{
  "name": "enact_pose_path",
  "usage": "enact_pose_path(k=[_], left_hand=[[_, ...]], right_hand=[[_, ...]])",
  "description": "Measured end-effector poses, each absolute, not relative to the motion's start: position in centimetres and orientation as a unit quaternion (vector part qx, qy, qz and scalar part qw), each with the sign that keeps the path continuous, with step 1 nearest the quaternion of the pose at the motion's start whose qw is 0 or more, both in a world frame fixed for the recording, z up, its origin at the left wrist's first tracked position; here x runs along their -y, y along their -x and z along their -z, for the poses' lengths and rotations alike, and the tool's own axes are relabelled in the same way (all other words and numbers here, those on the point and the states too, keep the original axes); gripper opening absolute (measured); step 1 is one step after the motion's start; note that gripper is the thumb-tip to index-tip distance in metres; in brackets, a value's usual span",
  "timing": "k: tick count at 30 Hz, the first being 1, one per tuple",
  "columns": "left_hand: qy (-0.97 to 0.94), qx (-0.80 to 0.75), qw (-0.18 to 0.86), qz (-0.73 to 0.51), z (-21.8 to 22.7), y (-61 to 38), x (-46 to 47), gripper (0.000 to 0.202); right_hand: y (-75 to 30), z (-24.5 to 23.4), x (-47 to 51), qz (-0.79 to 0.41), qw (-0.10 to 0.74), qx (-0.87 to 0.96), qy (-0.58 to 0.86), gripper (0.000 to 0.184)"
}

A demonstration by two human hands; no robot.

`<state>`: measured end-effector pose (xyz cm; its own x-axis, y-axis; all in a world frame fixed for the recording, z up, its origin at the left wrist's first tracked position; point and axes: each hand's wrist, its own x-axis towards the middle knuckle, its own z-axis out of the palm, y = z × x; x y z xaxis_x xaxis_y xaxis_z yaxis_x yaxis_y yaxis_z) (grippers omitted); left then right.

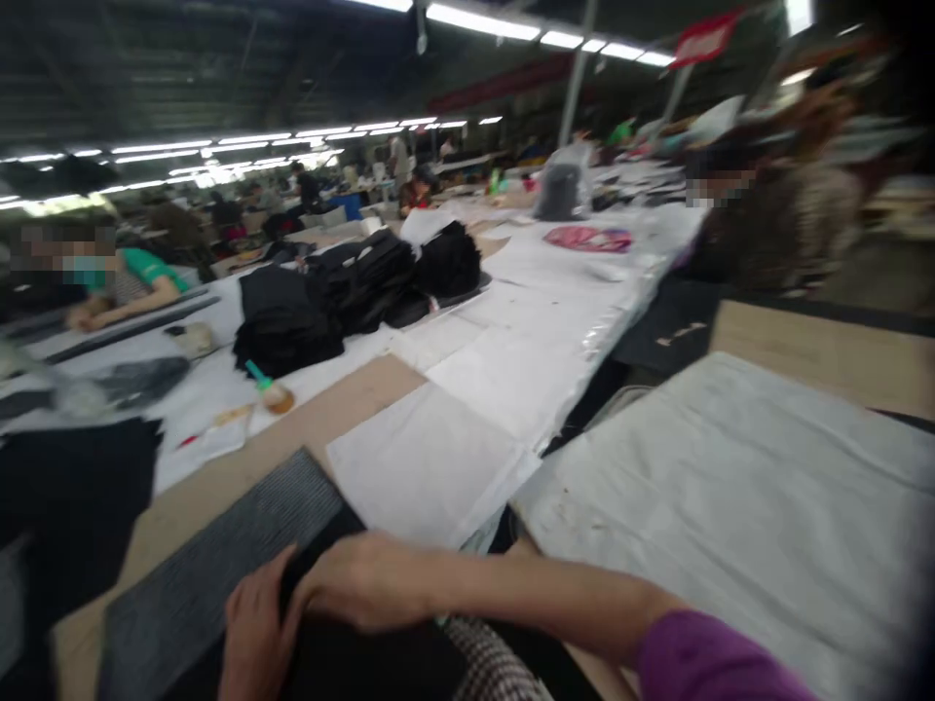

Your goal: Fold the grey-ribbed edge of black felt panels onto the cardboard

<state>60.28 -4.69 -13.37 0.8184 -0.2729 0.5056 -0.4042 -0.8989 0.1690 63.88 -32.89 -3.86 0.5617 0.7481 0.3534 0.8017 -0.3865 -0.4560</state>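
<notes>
Black cloth (pixel 380 657) sits at the near side of the worktop (pixel 533 360), in front of the wearer; right hand (pixel 372 582) has its fingers pinched on the cloth's edge by the look of it, left hand (pixel 254 628) fingers lie against it, grip unclear. Should handle light, limp, not slippery, hard to damage; take it by the edge, two spread points, else it'll sag. Just beside: grey ribbed panel (pixel 234 531), flat brown board (pixel 357 394), thin smooth white sheet (pixel 430 458); farther off, soft black fabric stacks (pixel 284 316)
</notes>
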Motion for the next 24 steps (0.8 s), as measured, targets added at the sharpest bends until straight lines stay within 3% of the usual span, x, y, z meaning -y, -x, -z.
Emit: enact_pose_path(k=[5, 12, 15, 18, 24], left_hand=[[-0.964, 0.118, 0.189, -0.147, 12.8, -59.6, 3.1, 0.036], [-0.960, 0.081, 0.255, -0.087, 11.0, -61.1, 3.2, 0.036], [-0.957, 0.097, 0.259, -0.086, 11.4, -62.0, 3.2, 0.025], [-0.955, 0.114, 0.253, -0.105, 12.0, -62.7, 3.1, 0.018], [-0.957, 0.139, 0.212, -0.143, 12.8, -63.2, 3.0, 0.019]], right_hand=[[-65.9, 8.4, 30.0, 0.062, 0.357, 0.426, 0.829, 0.020], [-69.4, 10.6, 27.9, 0.084, 0.336, 0.451, 0.822, 0.033], [-70.6, 11.9, 26.2, 0.079, 0.325, 0.462, 0.821, 0.033], [-71.9, 13.2, 25.4, 0.072, 0.318, 0.462, 0.825, 0.021], [-73.6, 14.3, 25.8, 0.055, 0.342, 0.484, 0.804, 0.015]])
